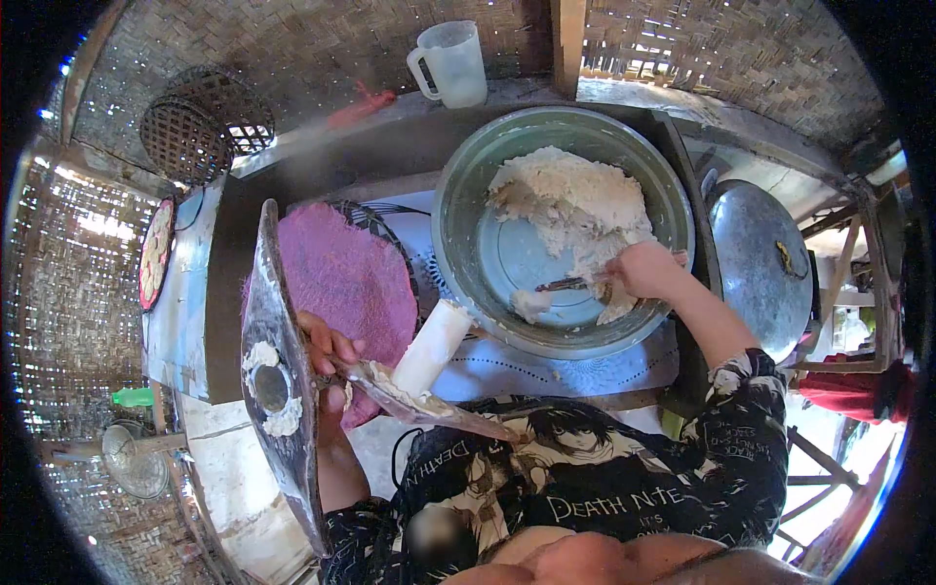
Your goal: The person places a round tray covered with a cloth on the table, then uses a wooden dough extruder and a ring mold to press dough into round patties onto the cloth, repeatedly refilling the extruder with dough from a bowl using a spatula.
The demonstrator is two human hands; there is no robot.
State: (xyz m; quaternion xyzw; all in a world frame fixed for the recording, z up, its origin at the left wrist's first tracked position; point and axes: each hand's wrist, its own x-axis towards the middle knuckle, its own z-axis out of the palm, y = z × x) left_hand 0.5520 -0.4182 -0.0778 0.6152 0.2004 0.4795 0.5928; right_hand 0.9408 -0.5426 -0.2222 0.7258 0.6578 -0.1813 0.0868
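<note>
My left hand (327, 346) is closed around a wooden hand press in two parts. Its long board (281, 390) has a round hole with dough smeared around the rim. The other part, a bar with a white cylinder (432, 348), lies tilted across my lap side, dough stuck along it. Inside the big green basin (453, 283), my right hand (648, 270) is closed on a thin dark utensil (563, 285), its far end by a small lump of dough. A large mass of pale dough (575, 190) rests against the basin's far wall.
A pink textured cloth (341, 273) lies left of the basin. Behind stands a translucent measuring jug (454, 66). To the right is a large metal pot lid (760, 268). Woven baskets (190, 141) sit at the back left, and a wooden ledge (380, 161) borders the work area.
</note>
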